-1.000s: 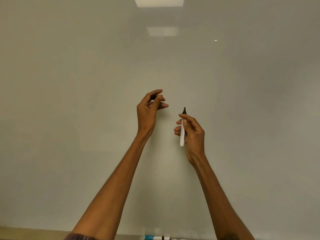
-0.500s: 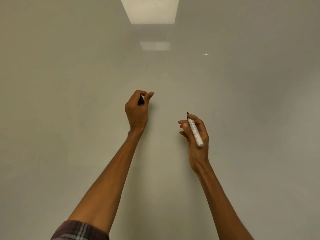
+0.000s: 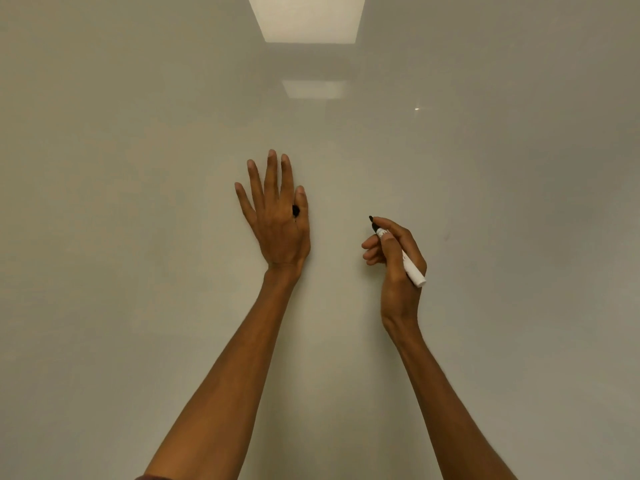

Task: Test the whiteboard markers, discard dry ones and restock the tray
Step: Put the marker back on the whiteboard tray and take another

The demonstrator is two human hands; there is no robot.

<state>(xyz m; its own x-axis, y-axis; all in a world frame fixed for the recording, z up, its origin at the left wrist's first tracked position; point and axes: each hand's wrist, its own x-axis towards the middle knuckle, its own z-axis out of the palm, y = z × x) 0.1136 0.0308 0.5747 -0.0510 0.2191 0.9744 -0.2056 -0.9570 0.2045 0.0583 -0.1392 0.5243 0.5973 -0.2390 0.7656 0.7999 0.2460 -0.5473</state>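
Board (image 3: 138, 168): blank, glossy, no test stroke visible. Left hand (image 3: 277, 223): fingers spread flat on the board, thumb pinching the black cap (image 3: 295, 210) against the forefinger. Right hand (image 3: 398, 268): curled round the marker (image 3: 412, 271), which is uncapped, tip up and near the board; contact unclear. Tray: out of view. Likely risks: the cap slips from the thumb's light pinch; glare hides a faint stroke, so a good marker gets binned.

Likely an office or classroom: a large glossy whiteboard (image 3: 121, 202) fills the view and mirrors rectangular ceiling light panels (image 3: 306, 19) overhead.
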